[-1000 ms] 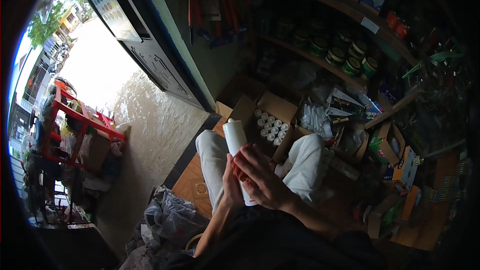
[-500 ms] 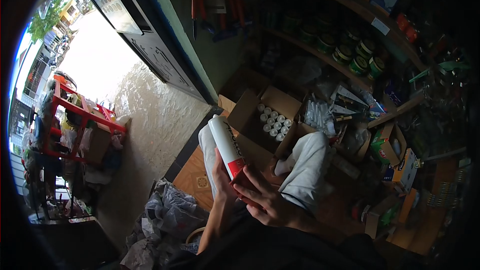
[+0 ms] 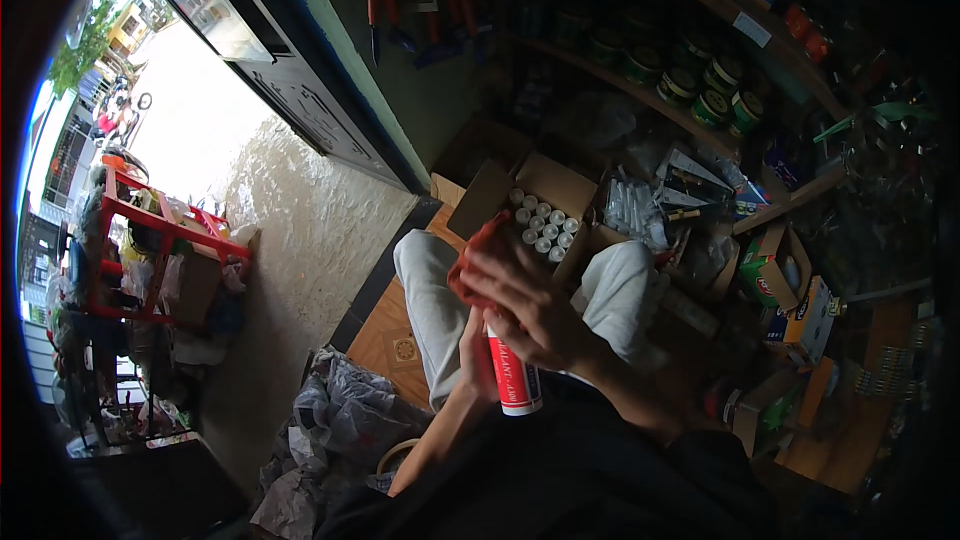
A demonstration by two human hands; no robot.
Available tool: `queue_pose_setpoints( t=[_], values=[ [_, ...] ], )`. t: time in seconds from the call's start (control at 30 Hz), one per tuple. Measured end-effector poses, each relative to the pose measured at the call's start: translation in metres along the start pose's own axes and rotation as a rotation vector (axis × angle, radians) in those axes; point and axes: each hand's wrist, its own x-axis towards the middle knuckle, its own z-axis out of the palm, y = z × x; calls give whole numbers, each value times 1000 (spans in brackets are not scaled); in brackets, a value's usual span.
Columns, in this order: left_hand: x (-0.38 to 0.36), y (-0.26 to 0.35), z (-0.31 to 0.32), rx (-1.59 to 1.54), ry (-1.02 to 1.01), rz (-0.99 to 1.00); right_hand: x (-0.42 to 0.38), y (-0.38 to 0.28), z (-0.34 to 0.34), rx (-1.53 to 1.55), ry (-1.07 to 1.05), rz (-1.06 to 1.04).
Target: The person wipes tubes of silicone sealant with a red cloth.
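Note:
A tube with a red lower end and white lettering is tilted in front of my body. Wrapped around its side, my left hand is closed on it. My right hand holds a dark red cloth over the tube's upper part, which is hidden. Beyond my knees, an open cardboard box holds several white-topped tubes standing upright.
Crumpled grey plastic bags lie at my left. A red rack stands by the doorway. Shelves with green cans are at the back right, above clear plastic nozzles and small boxes.
The tube has moved down toward my body, its red part now lower. My right hand and the cloth have moved up to its upper part. Outside, a motorbike has come into view.

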Motion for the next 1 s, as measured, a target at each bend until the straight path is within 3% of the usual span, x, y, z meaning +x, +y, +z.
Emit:
queue_pose_setpoints(
  t=[0.1,0.2,0.3,0.43,0.47,0.57,0.63,0.7,0.77,0.8,0.97,1.0],
  values=[
    [11,8,5,147,15,22,-39,-6,17,206,-212,-122],
    [7,22,7,71,41,65,-61,-20,19,307,-199,-250],
    [-3,19,-6,-73,0,9,-49,-11,12,90,-173,-331],
    [-20,-8,-35,-471,-74,-133,-5,21,-20,-131,62,-344],
    [-13,-7,7,-205,-61,-148,6,35,-23,-36,110,-301],
    [-4,-11,-2,-244,-192,-107,3,31,-13,94,120,-221],
    [1,-3,-6,-374,-16,-62,-9,21,0,142,51,-239],
    [11,-11,10,67,-130,140,-31,6,13,242,-63,-272],
    [17,9,18,56,26,209,-53,-12,17,299,-175,-340],
    [16,18,19,52,105,240,-59,-14,17,278,-172,-428],
    [1,14,26,177,84,96,-32,6,4,16,-114,-334],
    [-6,7,16,253,157,72,-20,13,-1,-47,-63,-352]
  ],
)
